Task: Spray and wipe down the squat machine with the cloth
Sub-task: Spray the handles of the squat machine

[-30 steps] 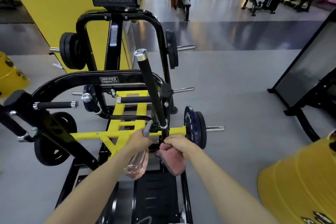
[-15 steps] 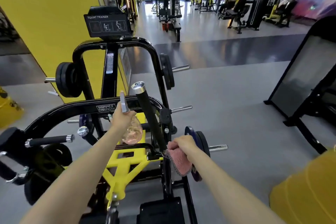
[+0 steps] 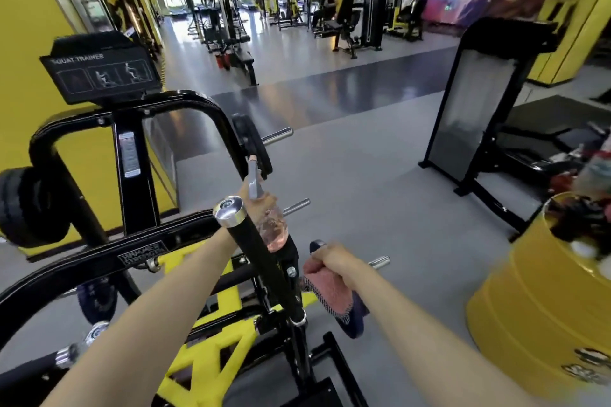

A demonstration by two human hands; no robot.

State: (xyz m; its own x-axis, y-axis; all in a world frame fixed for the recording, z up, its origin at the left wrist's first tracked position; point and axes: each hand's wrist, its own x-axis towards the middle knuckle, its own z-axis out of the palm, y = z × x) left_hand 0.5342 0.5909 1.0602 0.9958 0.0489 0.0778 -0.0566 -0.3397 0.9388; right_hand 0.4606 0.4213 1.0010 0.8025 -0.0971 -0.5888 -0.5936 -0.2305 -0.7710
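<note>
The black and yellow squat machine [image 3: 132, 254] fills the left half of the head view. Its upright black handle [image 3: 261, 261] with a chrome cap rises at centre. My left hand [image 3: 256, 201] grips a clear pinkish spray bottle [image 3: 276, 231] just behind the handle's top, its grey nozzle pointing up. My right hand [image 3: 330, 259] holds a bunched pink cloth [image 3: 325, 287] to the right of the handle's lower half, apart from it.
A yellow drum bin [image 3: 529, 324] with rubbish stands at the right. A black framed machine [image 3: 476, 116] stands on the grey floor beyond it. Weight plates [image 3: 33, 205] hang on the machine's pegs. Other gym machines line the far hall.
My left hand has lifted the spray bottle from the machine's base to the top of the upright handle. My right hand with the cloth has come away from the handle's foot. My view has tilted upward.
</note>
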